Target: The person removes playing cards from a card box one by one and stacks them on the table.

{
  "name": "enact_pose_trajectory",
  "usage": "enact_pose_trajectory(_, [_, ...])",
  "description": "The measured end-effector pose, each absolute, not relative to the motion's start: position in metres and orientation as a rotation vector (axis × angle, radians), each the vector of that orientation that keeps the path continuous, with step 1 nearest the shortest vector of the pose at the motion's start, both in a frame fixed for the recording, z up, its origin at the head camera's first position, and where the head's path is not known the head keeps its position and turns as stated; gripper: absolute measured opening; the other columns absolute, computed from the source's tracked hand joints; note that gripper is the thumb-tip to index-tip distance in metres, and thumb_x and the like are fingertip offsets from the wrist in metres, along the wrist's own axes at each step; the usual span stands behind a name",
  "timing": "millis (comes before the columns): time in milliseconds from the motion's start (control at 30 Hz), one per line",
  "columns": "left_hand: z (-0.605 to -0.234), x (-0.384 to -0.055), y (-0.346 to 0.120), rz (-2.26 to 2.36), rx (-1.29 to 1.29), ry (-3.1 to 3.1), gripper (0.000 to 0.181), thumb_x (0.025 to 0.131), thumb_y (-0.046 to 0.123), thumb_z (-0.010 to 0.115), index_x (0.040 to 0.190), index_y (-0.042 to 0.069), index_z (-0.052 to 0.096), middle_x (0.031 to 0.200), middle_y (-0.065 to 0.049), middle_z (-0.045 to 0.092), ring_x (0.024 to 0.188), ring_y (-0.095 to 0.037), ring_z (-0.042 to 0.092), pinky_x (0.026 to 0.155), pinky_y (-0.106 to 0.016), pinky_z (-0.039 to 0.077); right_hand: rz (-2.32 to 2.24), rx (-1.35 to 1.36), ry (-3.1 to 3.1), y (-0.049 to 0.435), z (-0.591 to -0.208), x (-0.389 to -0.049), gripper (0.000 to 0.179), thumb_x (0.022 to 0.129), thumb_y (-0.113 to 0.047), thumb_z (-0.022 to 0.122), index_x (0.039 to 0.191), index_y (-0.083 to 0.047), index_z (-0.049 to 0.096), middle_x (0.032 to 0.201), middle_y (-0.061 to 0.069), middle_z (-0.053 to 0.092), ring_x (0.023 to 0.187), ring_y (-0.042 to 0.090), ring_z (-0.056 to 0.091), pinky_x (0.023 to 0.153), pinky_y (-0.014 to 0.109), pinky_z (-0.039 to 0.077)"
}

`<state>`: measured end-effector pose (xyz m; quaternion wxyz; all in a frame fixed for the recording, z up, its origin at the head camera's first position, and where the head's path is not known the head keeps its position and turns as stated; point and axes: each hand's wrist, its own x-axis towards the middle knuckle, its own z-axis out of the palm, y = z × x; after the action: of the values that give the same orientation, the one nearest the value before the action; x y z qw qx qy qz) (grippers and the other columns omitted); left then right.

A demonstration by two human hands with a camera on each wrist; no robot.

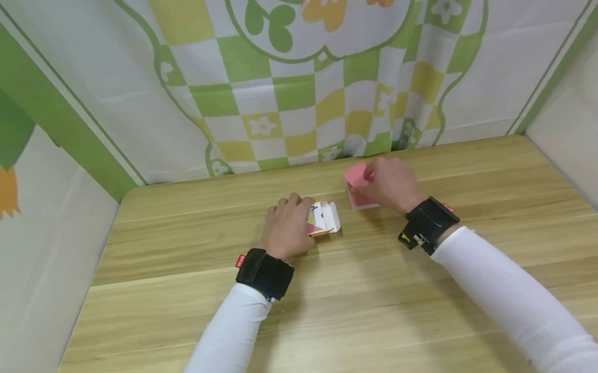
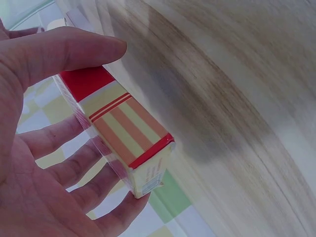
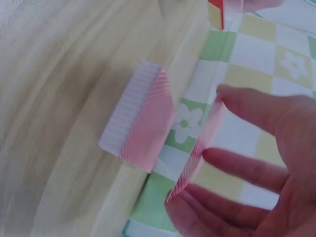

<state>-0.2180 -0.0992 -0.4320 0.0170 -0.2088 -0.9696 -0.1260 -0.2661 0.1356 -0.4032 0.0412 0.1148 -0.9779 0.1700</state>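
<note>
My left hand [image 1: 285, 228] grips a small playing-card box [image 2: 123, 123], red and cream with stripes, its thumb on one narrow side and its fingers along the opposite one. In the head view the box's white flap [image 1: 334, 216] stands open at the right end, and a letter A shows on its face. To the right, a squared deck of cards [image 3: 143, 118] with pink-red backs lies on the table. Over the deck, my right hand [image 1: 396, 184] pinches a thin, slightly bowed playing card [image 3: 196, 150] between thumb and fingertips, apart from the deck in the right wrist view.
The wood-grain table [image 1: 350, 318] extends toward me and to both sides. Behind its far edge hangs a green, yellow and white checked curtain [image 1: 294, 89], close beyond the deck. White cloth walls [image 1: 591, 78] flank the table.
</note>
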Motion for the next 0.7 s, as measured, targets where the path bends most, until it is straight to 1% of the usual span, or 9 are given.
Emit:
enact_pose_trajectory(100, [-0.432,-0.219,-0.1,-0.395,-0.649,-3.014,0.069,0.06,0.019,0.07,0.126,0.014,0.05,0.11,-0.005,0.05,0.098,-0.025,0.048,0.084,-0.047,0.038,0.516,0.236,-2.997,0.131,-0.409,-0.268,0.038,0.074,-0.05,0.065,0.078,-0.012,0.068,0.076,0.003,0.063,0.071,0.023,0.057,0.055,0.034,0.042])
enact_pose_trajectory(167, [-0.433,-0.219,-0.1,-0.397,-0.649,-3.012,0.069,0.061,0.019,0.069,0.126,0.013,0.05,0.11,-0.006,0.05,0.098,-0.025,0.048,0.084,-0.047,0.038,0.503,0.181,-3.0,0.129,-0.412,-0.27,0.037,0.073,-0.051,0.065,0.068,-0.014,0.064,0.068,0.001,0.058,0.065,0.021,0.053,0.05,0.033,0.039])
enact_pose_trajectory(233, [-0.433,-0.219,-0.1,-0.4,-0.65,-3.01,0.068,0.061,0.019,0.069,0.126,0.013,0.05,0.11,-0.006,0.05,0.097,-0.025,0.048,0.084,-0.047,0.038,0.479,0.147,-3.004,0.126,-0.415,-0.271,0.04,0.073,-0.051,0.064,0.06,-0.014,0.058,0.06,-0.001,0.052,0.059,0.019,0.048,0.046,0.033,0.036])
enact_pose_trajectory(300, [-0.433,-0.219,-0.101,-0.4,-0.648,-3.008,0.068,0.061,0.019,0.069,0.126,0.013,0.05,0.11,-0.006,0.05,0.097,-0.025,0.048,0.084,-0.047,0.038,0.449,0.123,-3.002,0.124,-0.418,-0.272,0.043,0.073,-0.052,0.064,0.055,-0.014,0.054,0.055,-0.002,0.046,0.055,0.018,0.044,0.043,0.032,0.033])
enact_pose_trajectory(400, [-0.432,-0.218,-0.101,-0.397,-0.646,-3.007,0.068,0.061,0.019,0.069,0.126,0.013,0.051,0.109,-0.005,0.05,0.097,-0.025,0.047,0.084,-0.047,0.038,0.414,0.112,-2.996,0.121,-0.421,-0.272,0.047,0.073,-0.051,0.064,0.051,-0.013,0.049,0.052,-0.001,0.041,0.051,0.017,0.041,0.041,0.033,0.031])
enact_pose_trajectory(533, [-0.431,-0.218,-0.101,-0.395,-0.644,-3.014,0.069,0.061,0.02,0.069,0.127,0.013,0.05,0.11,-0.006,0.05,0.099,-0.025,0.047,0.086,-0.047,0.037,0.36,0.092,-2.988,0.117,-0.425,-0.274,0.045,0.071,-0.05,0.065,0.053,-0.013,0.048,0.055,0.003,0.046,0.054,0.021,0.045,0.041,0.035,0.035])
enact_pose_trajectory(700, [-0.43,-0.217,-0.102,-0.4,-0.636,-3.028,0.07,0.061,0.02,0.069,0.128,0.014,0.049,0.11,-0.005,0.049,0.099,-0.025,0.047,0.086,-0.047,0.037,0.295,0.088,-2.989,0.114,-0.428,-0.275,0.045,0.073,-0.05,0.064,0.056,-0.012,0.047,0.059,0.006,0.049,0.057,0.023,0.048,0.043,0.035,0.037])
